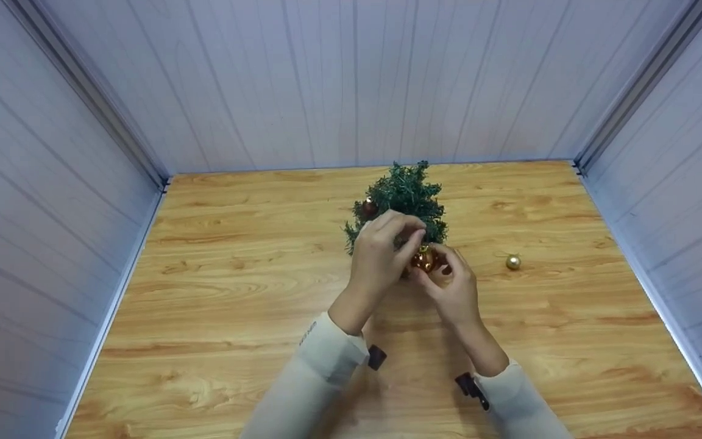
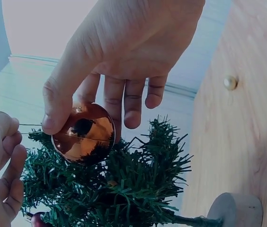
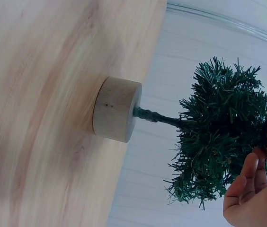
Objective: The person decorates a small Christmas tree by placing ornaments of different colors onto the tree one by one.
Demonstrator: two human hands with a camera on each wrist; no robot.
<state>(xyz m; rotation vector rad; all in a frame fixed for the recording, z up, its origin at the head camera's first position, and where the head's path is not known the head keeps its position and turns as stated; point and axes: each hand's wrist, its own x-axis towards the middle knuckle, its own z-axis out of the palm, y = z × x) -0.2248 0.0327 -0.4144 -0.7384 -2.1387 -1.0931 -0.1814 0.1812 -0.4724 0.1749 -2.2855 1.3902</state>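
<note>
A small green artificial Christmas tree point(image 1: 409, 192) stands on a round wooden base point(image 3: 117, 109). Just in front of its branches, my right hand point(image 1: 459, 289) holds a shiny copper-orange Christmas ball point(image 2: 87, 139) between thumb and fingers. My left hand point(image 1: 378, 253) is above and to the left of the ball, thumb and forefinger pinching the ball's thin string point(image 2: 30, 125). In the left wrist view the string runs taut from those fingertips toward the ball. A dark red Christmas ball point(image 1: 369, 207) hangs among the branches on the tree's left side.
A small gold Christmas ball point(image 1: 513, 262) with a thin loop lies on the wooden table point(image 1: 235, 274) to the right of the tree. Pale panelled walls point(image 1: 351, 85) close off the table's back and both sides.
</note>
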